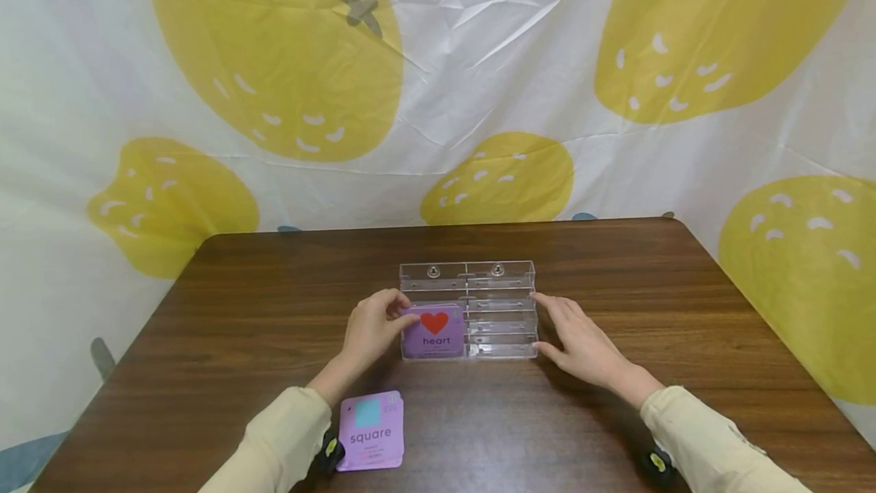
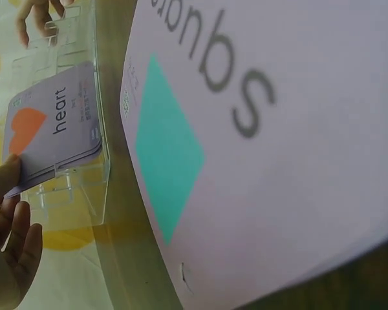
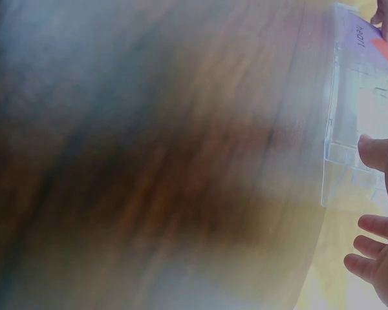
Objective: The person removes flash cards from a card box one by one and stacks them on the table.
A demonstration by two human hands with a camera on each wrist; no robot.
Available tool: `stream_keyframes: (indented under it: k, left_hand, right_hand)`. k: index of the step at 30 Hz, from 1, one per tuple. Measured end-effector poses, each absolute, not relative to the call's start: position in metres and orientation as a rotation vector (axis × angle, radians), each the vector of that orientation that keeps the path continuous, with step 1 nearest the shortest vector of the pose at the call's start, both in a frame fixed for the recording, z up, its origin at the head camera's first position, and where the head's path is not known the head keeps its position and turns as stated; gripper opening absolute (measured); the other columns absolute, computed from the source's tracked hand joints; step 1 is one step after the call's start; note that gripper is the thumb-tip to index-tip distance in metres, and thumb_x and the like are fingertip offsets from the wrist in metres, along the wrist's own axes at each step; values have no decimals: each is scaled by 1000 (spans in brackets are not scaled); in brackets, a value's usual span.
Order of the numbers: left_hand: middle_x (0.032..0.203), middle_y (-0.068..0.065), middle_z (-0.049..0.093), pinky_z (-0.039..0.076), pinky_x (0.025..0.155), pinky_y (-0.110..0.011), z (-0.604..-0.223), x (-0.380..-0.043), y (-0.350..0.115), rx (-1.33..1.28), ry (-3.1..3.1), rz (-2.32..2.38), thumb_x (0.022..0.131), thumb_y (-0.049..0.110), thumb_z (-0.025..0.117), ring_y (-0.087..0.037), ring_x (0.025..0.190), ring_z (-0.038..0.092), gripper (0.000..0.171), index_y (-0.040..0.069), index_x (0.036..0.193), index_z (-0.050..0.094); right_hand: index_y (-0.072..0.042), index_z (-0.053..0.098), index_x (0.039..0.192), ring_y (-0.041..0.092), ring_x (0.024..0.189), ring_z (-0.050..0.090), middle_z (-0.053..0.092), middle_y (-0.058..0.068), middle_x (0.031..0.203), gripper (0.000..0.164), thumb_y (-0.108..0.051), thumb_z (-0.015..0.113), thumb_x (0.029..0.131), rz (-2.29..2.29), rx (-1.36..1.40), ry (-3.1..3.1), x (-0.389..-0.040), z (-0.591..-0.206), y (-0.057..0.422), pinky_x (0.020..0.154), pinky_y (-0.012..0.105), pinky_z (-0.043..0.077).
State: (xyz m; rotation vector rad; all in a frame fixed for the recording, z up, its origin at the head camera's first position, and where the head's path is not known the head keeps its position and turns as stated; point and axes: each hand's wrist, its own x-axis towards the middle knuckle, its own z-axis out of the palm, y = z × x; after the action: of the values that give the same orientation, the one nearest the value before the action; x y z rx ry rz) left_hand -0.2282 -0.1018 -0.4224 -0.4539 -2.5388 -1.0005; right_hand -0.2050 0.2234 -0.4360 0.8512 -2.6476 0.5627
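A clear plastic card holder [image 1: 502, 348] with two columns of tiered pockets stands on the table. In its lower left pocket sits a small stack of purple heart cards [image 1: 438, 331], whose layered edges show in the left wrist view. My left hand [image 1: 372, 329] pinches the stack at its upper left edge, thumb on the face and fingers behind. At the holder's right side is my right hand [image 1: 578, 341], thumb and index finger spread along the edge and seemingly touching it. The other fingers extend loosely in the right wrist view.
A pile of purple cards topped by a square card [image 1: 372, 436] lies beside my left wrist, near the front. The brown wooden table [image 1: 287, 310] ends at a white curtain [image 1: 493, 82] printed with yellow fruit.
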Motion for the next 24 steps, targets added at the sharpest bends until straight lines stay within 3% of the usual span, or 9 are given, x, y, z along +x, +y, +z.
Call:
stream_keyframes:
  k: [24]
  left_hand:
    - [73,3,65,47,60,-28,-416,-230,-106,-513,-2514,-999,80,16,69,-10,64,57,5,14,76,66]
  right_hand:
    - [-3,30,136,31,116,42,45,16,128,75,-19,73,76,561,832,-2667,-204,-435,223,95,44,36]
